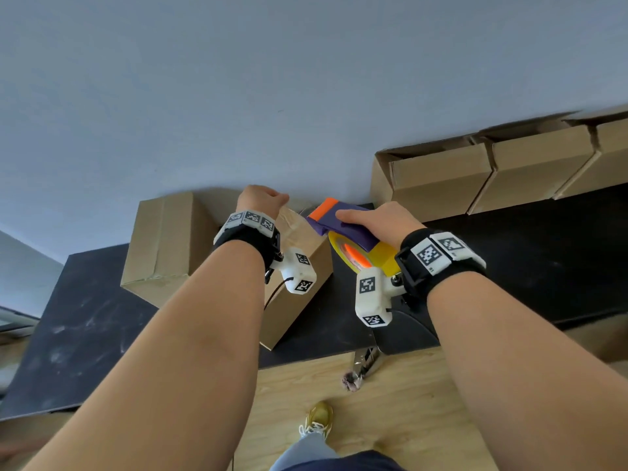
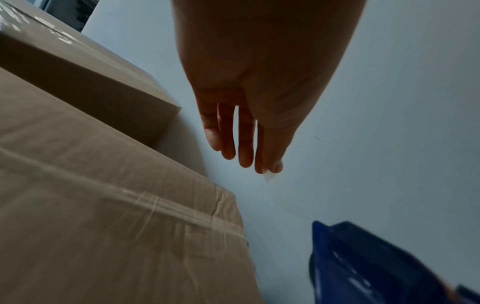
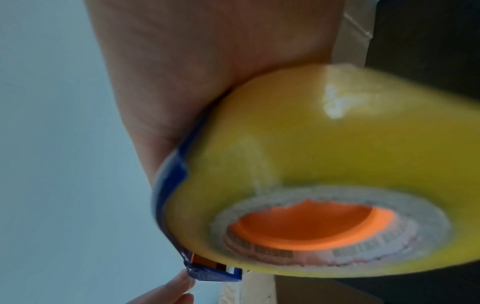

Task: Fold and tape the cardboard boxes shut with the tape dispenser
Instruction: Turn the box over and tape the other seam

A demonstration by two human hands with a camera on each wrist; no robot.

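Tape dispenser (image 1: 343, 226) gripped by right hand (image 1: 380, 220).

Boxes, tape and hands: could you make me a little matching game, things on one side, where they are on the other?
Things:
1. tape dispenser
2. taped box
3. open boxes
4. tape end

Places:
A. in a row along the wall, far right
B. gripped by the right hand
C. pinched by the left hand
D. on the black table, below the left wrist

Pairs: 1-B, 2-D, 3-A, 4-C
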